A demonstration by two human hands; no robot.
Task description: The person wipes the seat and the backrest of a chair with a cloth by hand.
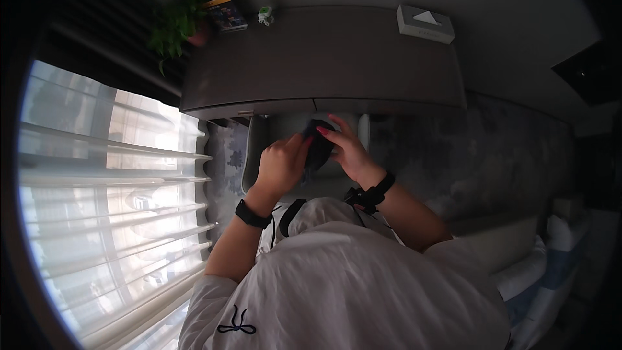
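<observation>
A dark bunched item (319, 154), seemingly soft cloth, is held up between my hands, over a pale chair (284, 126). My left hand (281, 164) grips its left side with bent fingers. From the right, my right hand (351, 149) holds the same item, the red-nailed thumb laid across its upper part and a finger raised beyond it. Dim light and the fingers hide the item's exact shape. Black bands circle both wrists.
Beyond the chair stands a dark desk (320, 63). On it are a tissue box (425, 24), a small white-and-green object (265, 16), a book (226, 14) and a potted plant (177, 29). Sheer curtains (121, 194) hang at left; a bed (527, 272) lies at right.
</observation>
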